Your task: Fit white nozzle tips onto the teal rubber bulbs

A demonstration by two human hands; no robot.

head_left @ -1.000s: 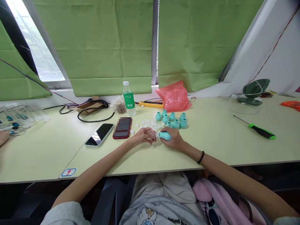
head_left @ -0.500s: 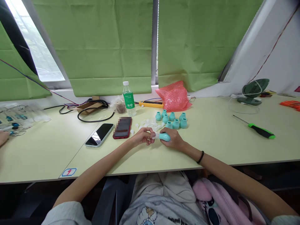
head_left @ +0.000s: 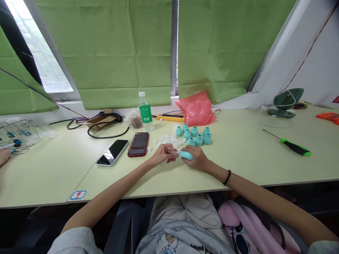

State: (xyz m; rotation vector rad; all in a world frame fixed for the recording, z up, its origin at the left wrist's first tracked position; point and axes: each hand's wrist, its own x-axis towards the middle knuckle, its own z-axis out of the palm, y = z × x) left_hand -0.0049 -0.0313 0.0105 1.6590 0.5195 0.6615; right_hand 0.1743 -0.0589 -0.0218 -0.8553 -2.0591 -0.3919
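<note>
My right hand (head_left: 197,157) is wrapped round a turquoise rubber bulb (head_left: 186,155), which lies on its side with its neck toward the left. At that neck my left hand (head_left: 164,154) pinches a small translucent white tip (head_left: 178,154); whether it sits fully in the neck is hidden by my fingers. Just beyond my hands stands a group of turquoise bulbs (head_left: 198,140), necks upward. Left of them, loose white translucent pieces (head_left: 167,139) lie in a small heap on the table.
Two phones, one pale-edged (head_left: 112,152) and one red-cased (head_left: 138,144), lie to the left. Behind stand a water bottle (head_left: 145,113) and a pink bubble-wrap bag (head_left: 197,110). A screwdriver (head_left: 295,146) and a green fan (head_left: 287,103) are at right. Another person's hand (head_left: 4,156) shows at far left.
My left hand has shifted slightly right, closer to the bulb, and its fingers now cover more of the white tip. My right hand keeps its grip on the bulb.
</note>
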